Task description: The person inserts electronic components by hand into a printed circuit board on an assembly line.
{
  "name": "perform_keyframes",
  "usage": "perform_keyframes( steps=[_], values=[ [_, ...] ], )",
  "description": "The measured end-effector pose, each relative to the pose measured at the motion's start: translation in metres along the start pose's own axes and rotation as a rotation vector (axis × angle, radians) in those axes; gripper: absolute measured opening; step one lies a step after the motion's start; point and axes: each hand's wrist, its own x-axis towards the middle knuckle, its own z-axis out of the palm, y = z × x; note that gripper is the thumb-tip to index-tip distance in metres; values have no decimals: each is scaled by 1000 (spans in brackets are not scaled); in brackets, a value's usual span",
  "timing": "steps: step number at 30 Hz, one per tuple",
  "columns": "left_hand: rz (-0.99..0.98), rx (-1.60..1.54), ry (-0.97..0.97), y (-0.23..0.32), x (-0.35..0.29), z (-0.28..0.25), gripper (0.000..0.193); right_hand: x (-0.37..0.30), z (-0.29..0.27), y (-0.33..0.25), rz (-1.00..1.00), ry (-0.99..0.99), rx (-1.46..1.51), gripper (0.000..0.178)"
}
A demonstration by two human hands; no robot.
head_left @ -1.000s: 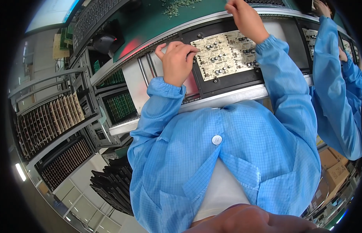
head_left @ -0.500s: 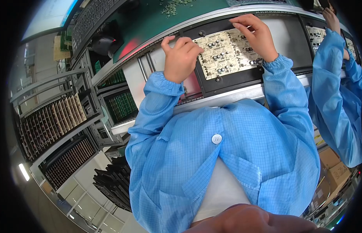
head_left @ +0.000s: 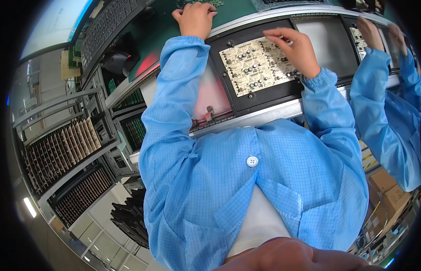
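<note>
My left hand is stretched over the green mat, at the near side of a pile of small green pieces. Its fingers are bent and apart, and their far tips are partly hidden. My right hand hovers over the right part of a cream circuit board, thumb and fingertips close together. Anything between them is too small to make out. The board carries rows of small dark cylindrical parts and lies in a black frame on the conveyor.
A metal rail borders the conveyor's near side. A keyboard and a dark scanner-like device are at upper left. Racks of upright boards stand left. A co-worker's blue sleeve reaches in at right, above cardboard boxes.
My left hand has moved from beside the board's left edge, forward and slightly left, to the green pile. My right hand has stayed over the board, shifting slightly. The co-worker's hands moved.
</note>
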Motion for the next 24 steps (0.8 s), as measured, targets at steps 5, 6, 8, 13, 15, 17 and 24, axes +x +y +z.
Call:
perform_keyframes(
  steps=[5, 6, 8, 13, 15, 17, 24],
  values=[
    [35, 88, -73, -4, 2, 9, 17, -49, -17, -24, 77, -139, -92, 10],
    [26, 87, -73, -5, -5, 6, 17, -56, -18, -28, 76, -147, -94, 10],
    [110, 127, 0, -1, -17, 5, 13, -69, -24, -30, -216, -164, -316, 10],
    [-80, -545, -38, 31, -80, -28, 10, -83, -20, -22, -306, -182, -523, 15],
    [-90, -565, -60, 40, -104, -41, 10, -85, -17, -23, -310, -156, -598, 15],
    [-115, -594, -96, 44, -123, -46, 10, -84, -17, -25, -324, -156, -624, 15],
    [-93, -397, -30, 54, -159, -56, 4, -82, -15, -26, -431, -175, -746, 16]
  ],
)
